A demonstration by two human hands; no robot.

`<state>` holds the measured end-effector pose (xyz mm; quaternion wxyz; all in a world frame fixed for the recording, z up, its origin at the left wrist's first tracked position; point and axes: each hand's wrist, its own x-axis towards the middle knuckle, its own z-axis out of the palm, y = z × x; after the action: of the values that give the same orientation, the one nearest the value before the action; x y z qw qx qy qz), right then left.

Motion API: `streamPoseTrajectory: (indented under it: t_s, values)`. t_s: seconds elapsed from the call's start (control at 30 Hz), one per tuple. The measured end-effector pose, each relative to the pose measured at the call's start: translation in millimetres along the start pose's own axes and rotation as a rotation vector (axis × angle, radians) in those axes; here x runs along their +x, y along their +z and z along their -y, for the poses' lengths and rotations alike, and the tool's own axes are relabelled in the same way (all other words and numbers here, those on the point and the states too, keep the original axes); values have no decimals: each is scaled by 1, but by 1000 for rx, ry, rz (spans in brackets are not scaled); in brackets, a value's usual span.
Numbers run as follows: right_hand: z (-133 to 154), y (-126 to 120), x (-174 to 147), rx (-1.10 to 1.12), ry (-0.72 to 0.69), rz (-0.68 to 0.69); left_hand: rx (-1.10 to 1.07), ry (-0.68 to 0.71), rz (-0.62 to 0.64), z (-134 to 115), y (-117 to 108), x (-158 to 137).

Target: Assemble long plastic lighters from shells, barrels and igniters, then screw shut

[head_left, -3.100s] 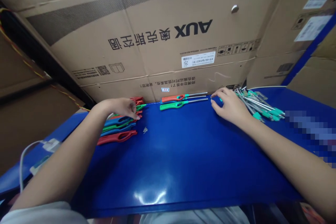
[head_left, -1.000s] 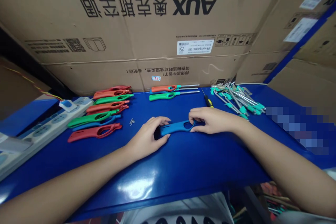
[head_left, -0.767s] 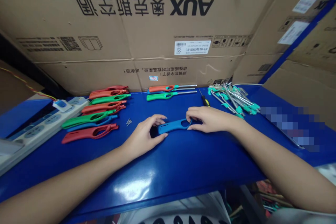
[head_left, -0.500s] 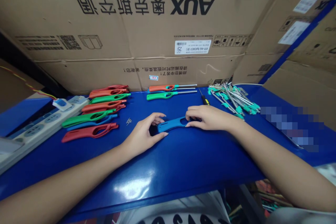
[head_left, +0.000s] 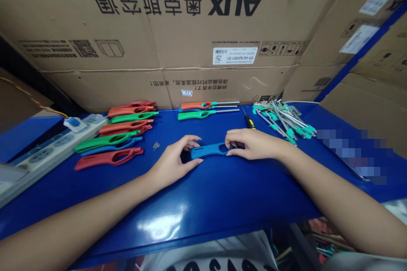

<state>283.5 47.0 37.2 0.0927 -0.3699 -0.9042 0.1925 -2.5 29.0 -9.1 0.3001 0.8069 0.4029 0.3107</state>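
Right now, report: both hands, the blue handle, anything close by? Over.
Left hand curved around slotted end of blue handle. Right hand pinching its looped end. Screwdriver just beyond right hand, partly hidden by it.

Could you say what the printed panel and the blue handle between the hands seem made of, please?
The printed panel appears to be cardboard, matte brown, with creases. The blue handle looks like plastic, smooth and low-sheen, judging by its even colour.

Screwdriver (head_left: 250, 122) behind right hand (head_left: 249, 144)
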Motion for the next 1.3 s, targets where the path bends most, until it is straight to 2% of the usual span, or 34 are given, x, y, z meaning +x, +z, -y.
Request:
streamPoseTrajectory:
  t_s: [0.27,0.47,0.5,0.63,0.7,0.9,1.07,1.17,1.23,1.3]
  values:
    - [-6,3,2,121,-41,-4,2,-1,7,0,-1,0]
    - [-5,-4,1,107,-22,-240,67,-16,-32,1,-1,-1]
    - [-5,-6,1,121,-7,-221,54,-12,-35,2,0,-1]
    - [-6,-6,-2,192,18,30,-14,22,-45,6,2,0]
    - [-7,-2,-2,179,34,100,-23,31,-61,9,3,0]
    - [-2,6,1,89,33,106,-48,48,-89,11,2,1]
    - [0,5,2,-4,33,111,154,166,-121,-3,0,-5]
    - [-2,0,1,-29,57,17,249,306,-9,-10,-1,-9]
    - [-5,-7,-2,-115,141,-159,291,364,46,-11,0,-11]
    - [-11,-17,-7,-245,298,-356,294,386,73,-11,1,-12]
